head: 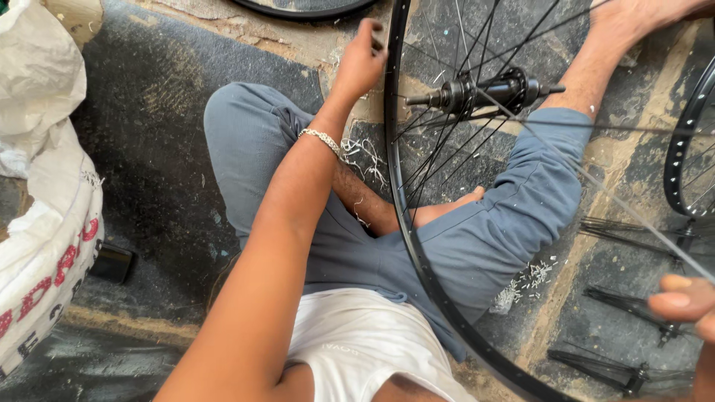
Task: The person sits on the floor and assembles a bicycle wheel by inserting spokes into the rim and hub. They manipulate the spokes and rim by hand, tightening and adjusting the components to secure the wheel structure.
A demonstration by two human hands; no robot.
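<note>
A black bicycle wheel rim [412,246] stands between my legs, with thin spokes running to its black hub [484,91]. My left hand [360,59], a silver bracelet on its wrist, reaches forward and grips the rim near its far edge. My right hand [684,304] shows at the lower right edge, fingers pinched on a long silver spoke [596,186] that slants up toward the hub. I sit on the floor in blue-grey trousers and a white shirt.
A white printed sack [45,186] stands at the left, a small black object [112,263] beside it. Bundles of black spokes [625,305] and a pile of small silver nipples [525,283] lie on the dark floor. Other rims lie at the right edge [689,141] and at the top [305,9].
</note>
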